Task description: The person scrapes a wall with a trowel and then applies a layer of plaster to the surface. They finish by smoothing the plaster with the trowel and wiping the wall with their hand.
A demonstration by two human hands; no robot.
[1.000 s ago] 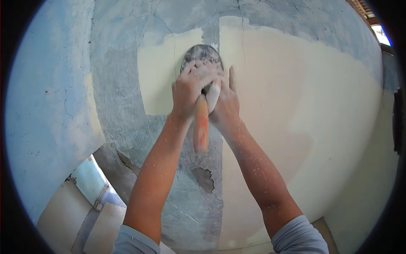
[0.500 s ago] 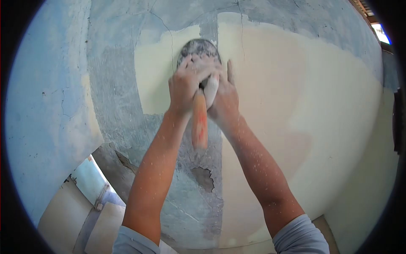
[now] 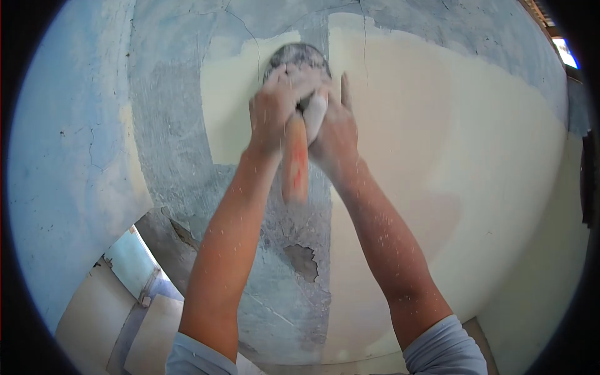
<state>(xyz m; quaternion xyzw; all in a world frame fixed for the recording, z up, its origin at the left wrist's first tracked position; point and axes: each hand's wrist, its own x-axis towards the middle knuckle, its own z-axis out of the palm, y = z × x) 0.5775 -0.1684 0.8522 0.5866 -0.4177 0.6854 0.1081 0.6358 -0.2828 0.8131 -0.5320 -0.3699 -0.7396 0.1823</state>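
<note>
A trowel-like tool with a round, dark, white-smeared blade and a wooden handle marked in red is up against the wall. The handle points down toward me. My left hand lies over the blade's left and middle, its fingers bent on it. From the right side my right hand holds the tool, one finger stretched up apart from it. Beside the handle top is a white rounded shape, maybe a coated thumb. White powder covers both hands, and specks dot both forearms. The blade's lower part is hidden.
Pale cream coating covers the wall's right side, beside bare grey-blue wall with cracks. A chipped hole is below the tool. At lower left is an opening with pale panels. A dark object hangs far right.
Both hands and the tool have slid a little up the wall together. Their hold looks the same. The view has shifted slightly.
</note>
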